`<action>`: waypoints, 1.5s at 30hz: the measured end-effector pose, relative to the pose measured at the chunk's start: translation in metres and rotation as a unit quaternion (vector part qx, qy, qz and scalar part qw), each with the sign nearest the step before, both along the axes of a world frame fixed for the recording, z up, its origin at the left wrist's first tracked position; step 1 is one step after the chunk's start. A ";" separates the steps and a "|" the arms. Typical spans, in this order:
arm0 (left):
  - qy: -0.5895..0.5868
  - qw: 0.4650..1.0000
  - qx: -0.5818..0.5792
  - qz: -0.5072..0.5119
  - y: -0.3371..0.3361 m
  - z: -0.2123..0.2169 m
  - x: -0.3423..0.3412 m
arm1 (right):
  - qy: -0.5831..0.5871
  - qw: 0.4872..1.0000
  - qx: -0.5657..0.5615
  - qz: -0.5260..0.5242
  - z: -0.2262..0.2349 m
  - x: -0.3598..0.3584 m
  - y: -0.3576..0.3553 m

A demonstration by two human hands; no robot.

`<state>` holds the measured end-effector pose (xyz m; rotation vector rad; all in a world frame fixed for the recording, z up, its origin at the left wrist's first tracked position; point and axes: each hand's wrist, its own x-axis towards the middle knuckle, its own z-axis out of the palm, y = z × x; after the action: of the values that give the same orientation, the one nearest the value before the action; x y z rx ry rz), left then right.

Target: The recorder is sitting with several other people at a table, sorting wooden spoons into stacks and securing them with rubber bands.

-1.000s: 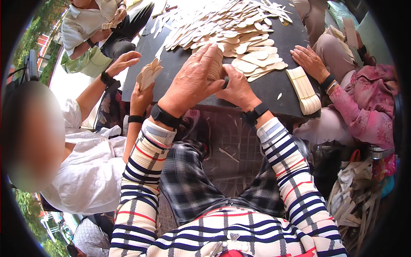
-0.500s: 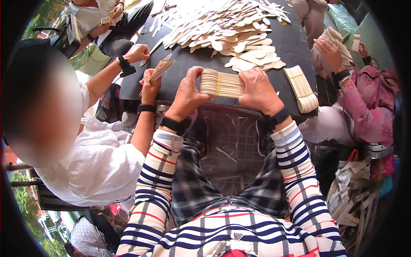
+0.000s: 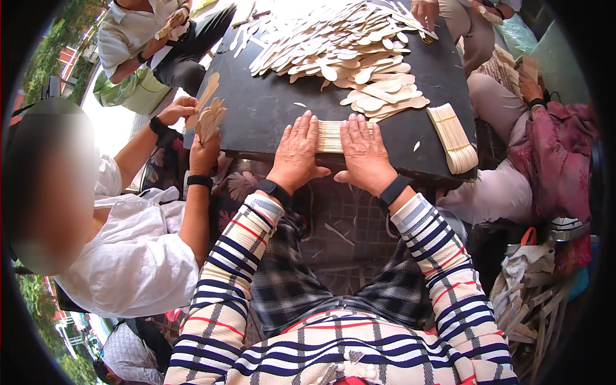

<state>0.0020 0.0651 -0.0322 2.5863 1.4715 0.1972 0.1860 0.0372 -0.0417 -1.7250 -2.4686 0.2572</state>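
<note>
A banded bundle of flat wooden spoons (image 3: 330,136) lies at the near edge of the dark table. My left hand (image 3: 296,151) rests flat over its left end, fingers stretched out together. Over the right end lies my right hand (image 3: 364,153), also flat with straight fingers. Both thumbs point inward, below the bundle. Only the bundle's middle, with a yellowish band around it, shows between my hands; its ends are covered. To the right, a second banded bundle (image 3: 452,140) lies on the table, apart from my right hand.
A heap of loose wooden spoons (image 3: 333,45) spreads over the far part of the black table (image 3: 256,115). At left, a co-worker in white holds a fan of spoons (image 3: 210,120). Other people sit around the far and right sides. A bag and strips (image 3: 529,276) lie lower right.
My hands have gone from gripping the bundle's ends to lying flat over it, and the bundle is lower on the table. The co-worker at left has spread the spoons into a fan.
</note>
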 end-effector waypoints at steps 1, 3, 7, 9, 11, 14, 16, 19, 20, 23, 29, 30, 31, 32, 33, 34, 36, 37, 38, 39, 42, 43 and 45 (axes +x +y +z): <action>0.012 1.000 0.001 0.004 0.000 0.002 -0.001 | -0.003 1.000 -0.006 0.002 0.002 -0.001 0.000; -0.001 1.000 0.002 0.006 0.000 0.003 -0.001 | -0.014 1.000 -0.004 0.003 0.006 -0.003 -0.001; -0.135 0.991 -0.004 0.012 0.002 -0.017 -0.017 | 0.005 1.000 -0.001 0.007 0.001 -0.005 -0.002; -0.154 0.986 -0.018 0.066 0.007 -0.028 -0.030 | -0.009 1.000 -0.008 0.007 0.004 -0.006 0.000; -0.174 0.976 -0.046 0.119 0.005 -0.028 -0.031 | -0.026 0.999 -0.028 0.004 0.005 -0.004 -0.003; -0.287 0.947 -0.108 0.090 0.013 -0.021 -0.026 | -0.029 0.999 -0.034 -0.002 0.007 -0.006 -0.001; -0.273 0.951 -0.111 0.094 0.019 -0.023 -0.024 | -0.027 0.999 -0.031 0.002 0.008 -0.004 0.000; -0.289 0.947 -0.099 0.101 0.022 -0.023 -0.025 | -0.017 0.999 -0.031 0.003 0.010 -0.002 0.001; -0.305 0.938 -0.121 0.109 0.022 -0.021 -0.025 | -0.007 0.999 -0.037 0.010 0.013 0.001 0.002; -0.343 0.919 -0.154 0.115 0.022 -0.007 -0.020 | 0.030 0.999 -0.022 0.012 0.016 0.013 0.005; -0.476 0.856 -0.186 0.074 0.015 0.014 -0.016 | 0.199 0.979 0.044 0.011 0.023 0.022 0.022; -0.521 0.827 -0.198 0.069 0.013 0.018 -0.016 | 0.198 0.979 0.043 0.011 0.028 0.022 0.022; -0.521 0.827 -0.197 0.071 0.010 0.021 -0.017 | 0.217 0.974 0.057 0.013 0.034 0.021 0.021; -0.582 0.779 -0.227 0.063 0.008 0.024 -0.018 | 0.236 0.969 0.072 0.015 0.040 0.020 0.019; -0.638 0.725 -0.254 0.055 0.005 0.027 -0.019 | 0.237 0.969 0.071 0.017 0.045 0.019 0.018; -0.638 0.725 -0.254 0.056 0.004 0.032 -0.019 | 0.251 0.965 0.070 0.016 0.050 0.019 0.016; -0.678 0.682 -0.273 0.035 0.001 0.042 -0.018 | 0.265 0.962 0.069 0.015 0.056 0.018 0.012; -0.677 0.682 -0.273 0.036 0.000 0.044 -0.019 | 0.276 0.958 0.081 0.012 0.058 0.016 0.009; -0.681 0.676 -0.280 0.036 -0.001 0.047 -0.021 | 0.287 0.954 0.093 0.009 0.060 0.015 0.006; -0.685 0.669 -0.286 0.035 -0.002 0.049 -0.022 | 0.287 0.953 0.092 0.009 0.063 0.014 0.004; -0.688 0.659 -0.301 0.032 -0.005 0.055 -0.022 | 0.275 0.958 0.081 -0.003 0.068 0.013 0.001; -0.688 0.659 -0.300 0.031 -0.005 0.055 -0.022 | 0.280 0.957 0.077 -0.010 0.068 0.013 0.000; -0.692 0.659 -0.294 0.013 -0.004 0.055 -0.022 | 0.284 0.956 0.074 -0.016 0.068 0.013 0.001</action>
<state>-0.0199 0.0608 0.0225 1.1247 0.6818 1.1342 0.1986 0.0381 0.0259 -1.3824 -1.9861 0.4753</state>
